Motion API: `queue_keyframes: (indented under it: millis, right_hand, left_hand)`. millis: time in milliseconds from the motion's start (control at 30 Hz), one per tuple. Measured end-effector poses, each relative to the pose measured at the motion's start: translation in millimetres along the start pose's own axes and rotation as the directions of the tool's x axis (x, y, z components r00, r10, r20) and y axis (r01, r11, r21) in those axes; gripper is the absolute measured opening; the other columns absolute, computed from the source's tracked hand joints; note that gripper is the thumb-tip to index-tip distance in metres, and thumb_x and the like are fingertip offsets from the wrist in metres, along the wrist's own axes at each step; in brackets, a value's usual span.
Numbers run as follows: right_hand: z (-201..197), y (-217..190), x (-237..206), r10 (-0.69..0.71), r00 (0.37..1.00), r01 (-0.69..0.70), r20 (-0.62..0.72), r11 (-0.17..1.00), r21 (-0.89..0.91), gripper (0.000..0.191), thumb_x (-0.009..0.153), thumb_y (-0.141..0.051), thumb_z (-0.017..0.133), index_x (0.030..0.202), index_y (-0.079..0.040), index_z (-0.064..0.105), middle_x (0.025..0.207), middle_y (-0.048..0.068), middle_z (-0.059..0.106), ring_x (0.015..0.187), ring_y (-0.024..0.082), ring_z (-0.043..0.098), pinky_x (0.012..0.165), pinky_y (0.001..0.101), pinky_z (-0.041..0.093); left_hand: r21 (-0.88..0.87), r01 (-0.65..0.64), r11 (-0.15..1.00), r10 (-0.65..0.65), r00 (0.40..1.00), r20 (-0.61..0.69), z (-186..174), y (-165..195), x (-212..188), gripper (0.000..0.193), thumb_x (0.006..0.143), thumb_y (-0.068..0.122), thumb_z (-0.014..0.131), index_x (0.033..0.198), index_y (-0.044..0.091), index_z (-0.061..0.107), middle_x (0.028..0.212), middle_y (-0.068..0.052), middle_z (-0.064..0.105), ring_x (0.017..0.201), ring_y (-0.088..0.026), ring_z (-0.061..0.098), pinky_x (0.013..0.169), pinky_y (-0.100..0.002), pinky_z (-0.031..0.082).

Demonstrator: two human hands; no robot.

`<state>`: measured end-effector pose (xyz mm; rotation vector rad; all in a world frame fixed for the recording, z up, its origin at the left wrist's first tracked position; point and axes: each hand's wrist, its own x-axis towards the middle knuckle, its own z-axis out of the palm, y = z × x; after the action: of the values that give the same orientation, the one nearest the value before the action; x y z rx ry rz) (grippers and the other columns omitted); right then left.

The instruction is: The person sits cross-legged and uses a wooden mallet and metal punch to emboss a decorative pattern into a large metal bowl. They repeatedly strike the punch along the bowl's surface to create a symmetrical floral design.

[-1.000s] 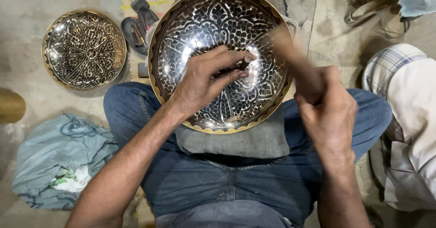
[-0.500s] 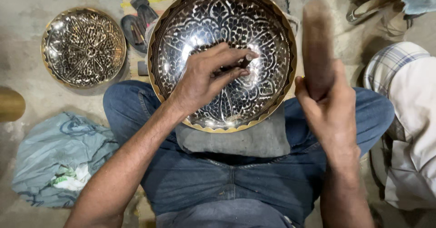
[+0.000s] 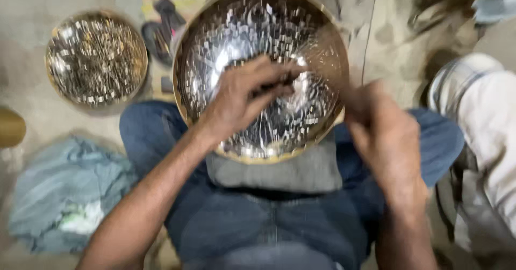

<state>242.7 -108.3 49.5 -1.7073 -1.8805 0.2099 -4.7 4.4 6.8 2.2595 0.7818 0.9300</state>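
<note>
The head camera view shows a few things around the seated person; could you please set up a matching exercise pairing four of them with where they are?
Things:
1. large engraved metal bowl
2. smaller engraved metal dish
3. crumpled blue cloth
4. grey folded pad

Places:
A. on the floor at the far left, beside the person's knee
B. on the lap, under the left hand
C. on the floor at upper left
D. between the large bowl and the jeans

Pairs: 1-B, 2-C, 3-A, 4-D
</note>
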Motion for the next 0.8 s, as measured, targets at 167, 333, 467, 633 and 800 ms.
queue_keyframes:
  millis: [167, 333, 467, 633, 800]
  right_hand:
    - [-2, -3, -1, 0.316, 0.947, -0.313, 0.063, 0.948, -0.060, 0.043, 0.087, -0.010, 0.079, 0.122, -0.003, 0.056, 0.085, 0.021, 0.066, 0.076, 0.041, 0.066, 0.069, 0.0479, 0.052]
    - [-2, -7, 0, 0.072, 0.996, -0.076, -0.060, 0.995, -0.069, 0.036, 0.089, -0.009, 0.078, 0.118, -0.004, 0.057, 0.093, 0.017, 0.068, 0.084, 0.038, 0.068, 0.073, 0.0480, 0.053]
    - [-5, -2, 0, 0.069, 0.998, -0.066, 0.015, 0.988, -0.140, 0.037, 0.086, -0.010, 0.079, 0.114, -0.003, 0.056, 0.087, 0.017, 0.069, 0.078, 0.037, 0.069, 0.073, 0.0486, 0.054]
    - [-8, -2, 0, 0.087, 0.994, -0.093, -0.066, 0.992, -0.081, 0.034, 0.091, -0.005, 0.076, 0.120, -0.003, 0.057, 0.101, 0.020, 0.070, 0.092, 0.035, 0.072, 0.078, 0.0434, 0.057]
    - [-17, -11, 2, -0.003, 0.999, 0.015, 0.042, 0.958, -0.286, 0.037, 0.085, -0.006, 0.080, 0.116, -0.005, 0.060, 0.097, 0.018, 0.071, 0.089, 0.035, 0.071, 0.080, 0.0453, 0.055]
  left_hand:
    - [-0.074, 0.040, 0.996, -0.039, 0.999, 0.021, 2, 3, -2, 0.036, 0.098, 0.016, 0.074, 0.133, 0.018, 0.068, 0.092, 0.002, 0.064, 0.076, -0.007, 0.063, 0.061, -0.020, 0.060]
    - [-0.016, 0.011, 1.000, -0.011, 1.000, 0.003, 0, 1, -3, 0.036, 0.097, 0.017, 0.076, 0.132, 0.017, 0.067, 0.091, 0.001, 0.063, 0.078, -0.007, 0.064, 0.065, -0.021, 0.060]
    - [-0.022, 0.035, 0.999, -0.035, 0.999, 0.010, -3, 7, -3, 0.039, 0.096, 0.015, 0.077, 0.134, 0.015, 0.066, 0.090, 0.001, 0.062, 0.077, -0.008, 0.064, 0.063, -0.021, 0.059]
    - [-0.074, 0.048, 0.996, -0.047, 0.999, 0.014, -6, 12, -4, 0.040, 0.095, 0.012, 0.077, 0.133, 0.017, 0.069, 0.089, 0.002, 0.062, 0.076, -0.007, 0.065, 0.064, -0.020, 0.059]
    - [-0.024, 0.011, 1.000, -0.012, 1.000, -0.012, 0, 6, -3, 0.039, 0.096, 0.012, 0.076, 0.134, 0.017, 0.067, 0.093, 0.002, 0.064, 0.078, -0.007, 0.064, 0.066, -0.019, 0.060]
